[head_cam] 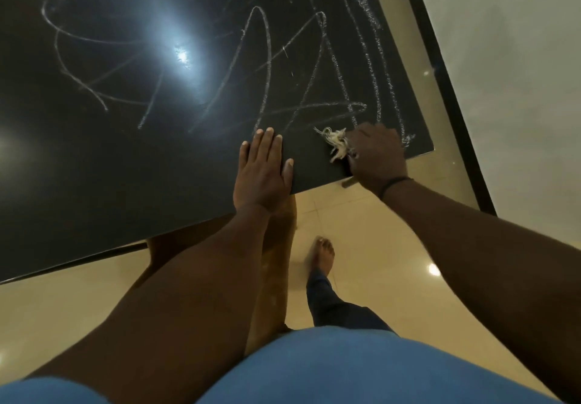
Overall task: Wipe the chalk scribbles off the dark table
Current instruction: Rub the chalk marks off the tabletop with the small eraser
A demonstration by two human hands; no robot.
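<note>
The chalk scribbles (267, 67) cover most of the dark table (94, 167), from the far edge down to the near right corner, where they run right up to the right hand (375, 156). That hand is curled round a frayed pale rag (334, 144), whose loose threads stick out just left of the knuckles and lie on the tabletop. The left hand (262, 172) lies flat beside it, fingers straight, pressing on the near edge as a brace. A narrow strip between and just ahead of the two hands looks free of chalk, though glare makes this hard to judge. By my reading the wiping is barely begun: nearly every line beyond the rag, and all those off to its left, remain to be cleared.
</note>
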